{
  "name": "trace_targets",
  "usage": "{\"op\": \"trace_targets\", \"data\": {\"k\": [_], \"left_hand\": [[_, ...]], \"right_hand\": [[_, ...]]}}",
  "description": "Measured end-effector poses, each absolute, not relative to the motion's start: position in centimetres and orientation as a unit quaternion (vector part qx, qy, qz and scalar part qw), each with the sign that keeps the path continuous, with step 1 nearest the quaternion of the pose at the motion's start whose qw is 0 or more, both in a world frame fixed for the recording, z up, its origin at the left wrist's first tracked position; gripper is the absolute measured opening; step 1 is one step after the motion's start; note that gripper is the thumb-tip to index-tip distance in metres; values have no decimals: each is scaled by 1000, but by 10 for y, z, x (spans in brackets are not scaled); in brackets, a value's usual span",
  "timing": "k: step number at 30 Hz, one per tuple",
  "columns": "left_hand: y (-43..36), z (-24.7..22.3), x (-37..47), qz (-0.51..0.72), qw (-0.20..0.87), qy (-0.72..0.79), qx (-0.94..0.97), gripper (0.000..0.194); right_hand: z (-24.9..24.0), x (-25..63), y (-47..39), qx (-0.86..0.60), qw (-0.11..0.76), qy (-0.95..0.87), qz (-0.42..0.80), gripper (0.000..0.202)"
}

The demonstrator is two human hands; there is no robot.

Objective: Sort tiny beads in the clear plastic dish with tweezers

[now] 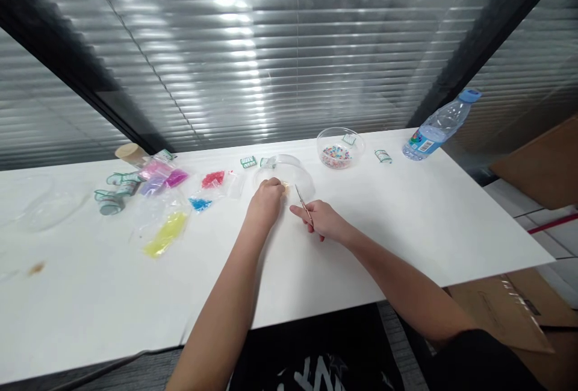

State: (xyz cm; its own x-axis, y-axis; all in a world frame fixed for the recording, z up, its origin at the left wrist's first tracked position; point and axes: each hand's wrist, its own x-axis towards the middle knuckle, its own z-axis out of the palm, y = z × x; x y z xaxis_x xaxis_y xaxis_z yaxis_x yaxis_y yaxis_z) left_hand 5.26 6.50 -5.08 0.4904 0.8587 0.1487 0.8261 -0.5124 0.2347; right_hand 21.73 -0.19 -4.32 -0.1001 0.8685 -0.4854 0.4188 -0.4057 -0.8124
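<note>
My right hand (323,220) is closed around small scissors (306,207), whose tips point up and to the left. Just left of them, my left hand (267,198) has its fingers bent together at the rim of a clear round lid or dish (298,177). A small orange-yellow item (285,187) shows beside its fingertips; how it is held is too small to tell. Behind and to the right stands a clear round bowl (340,149) with multicoloured beads inside.
Left of my hands lie bags of red (213,179), blue (200,204), yellow (165,234) and magenta (176,178) beads. Green-and-white rolls (109,202) sit farther left. A water bottle (436,129) stands at the back right, near the table edge. Window blinds rise behind.
</note>
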Motion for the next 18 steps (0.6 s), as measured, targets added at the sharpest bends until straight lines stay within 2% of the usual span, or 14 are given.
{"op": "trace_targets", "data": {"k": [18], "left_hand": [[55,-44,70,60,31,527,847,22]], "right_hand": [[-47,216,-1,-631,216,-511,542,56]]}}
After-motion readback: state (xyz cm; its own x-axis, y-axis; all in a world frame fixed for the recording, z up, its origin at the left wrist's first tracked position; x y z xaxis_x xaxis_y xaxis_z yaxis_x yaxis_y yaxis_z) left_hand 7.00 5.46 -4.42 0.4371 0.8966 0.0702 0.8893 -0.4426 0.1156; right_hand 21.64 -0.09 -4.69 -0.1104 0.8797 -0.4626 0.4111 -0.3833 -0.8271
